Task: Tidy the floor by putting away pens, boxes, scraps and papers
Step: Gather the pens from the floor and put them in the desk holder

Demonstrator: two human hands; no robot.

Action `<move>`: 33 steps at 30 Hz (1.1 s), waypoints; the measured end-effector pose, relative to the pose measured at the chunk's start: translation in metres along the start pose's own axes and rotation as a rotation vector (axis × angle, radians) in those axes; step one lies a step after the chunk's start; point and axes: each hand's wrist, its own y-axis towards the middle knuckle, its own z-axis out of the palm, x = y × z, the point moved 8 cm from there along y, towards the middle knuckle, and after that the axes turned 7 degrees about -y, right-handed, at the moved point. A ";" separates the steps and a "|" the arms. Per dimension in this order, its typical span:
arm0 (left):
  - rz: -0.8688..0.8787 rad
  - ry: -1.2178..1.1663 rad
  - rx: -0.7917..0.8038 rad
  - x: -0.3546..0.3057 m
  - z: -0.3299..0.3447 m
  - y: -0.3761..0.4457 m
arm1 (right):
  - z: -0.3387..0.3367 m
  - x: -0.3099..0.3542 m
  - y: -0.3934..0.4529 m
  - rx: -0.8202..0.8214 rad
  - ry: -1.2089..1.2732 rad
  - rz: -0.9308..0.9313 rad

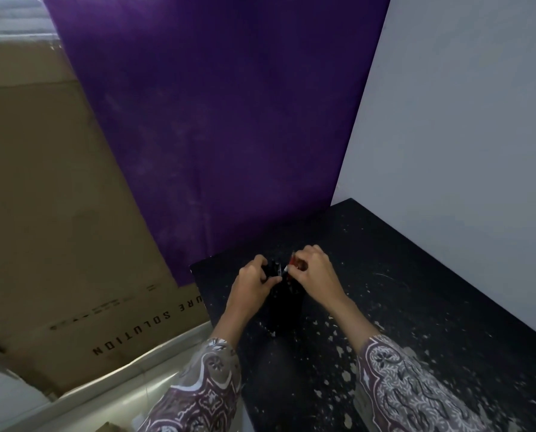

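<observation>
My left hand [254, 277] curls around the rim of a black pen holder [287, 302] on the dark, paint-flecked table [416, 291], while my right hand [315, 269] pinches a red-tipped pen [292, 262] just above its mouth. A light, stiff, slick barrel, I judge: best gripped mid-shaft and fed in tip-down. The holder looks tall and tippable, so bracing it matters. Purple sheet [213, 120] and cardboard box [57, 229] stand behind.

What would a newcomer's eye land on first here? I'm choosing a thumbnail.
The big purple sheet filling the upper middle. Below it, the left hand and right hand work pens into a black holder on the speckled black tabletop.
</observation>
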 end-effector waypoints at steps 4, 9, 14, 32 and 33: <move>0.013 -0.087 -0.028 0.010 0.000 -0.008 | 0.009 -0.002 0.009 0.057 0.028 -0.012; -0.103 -0.287 0.109 0.035 0.007 -0.015 | 0.017 -0.031 -0.006 -0.001 0.387 0.199; -0.087 -0.228 0.249 0.030 0.024 -0.015 | 0.056 -0.054 -0.022 0.120 0.648 0.494; -0.046 -0.252 0.135 0.011 0.012 0.000 | 0.043 -0.028 -0.020 -0.100 0.641 0.344; -0.058 -0.255 0.132 0.013 0.009 -0.002 | 0.040 -0.030 -0.022 -0.116 0.636 0.362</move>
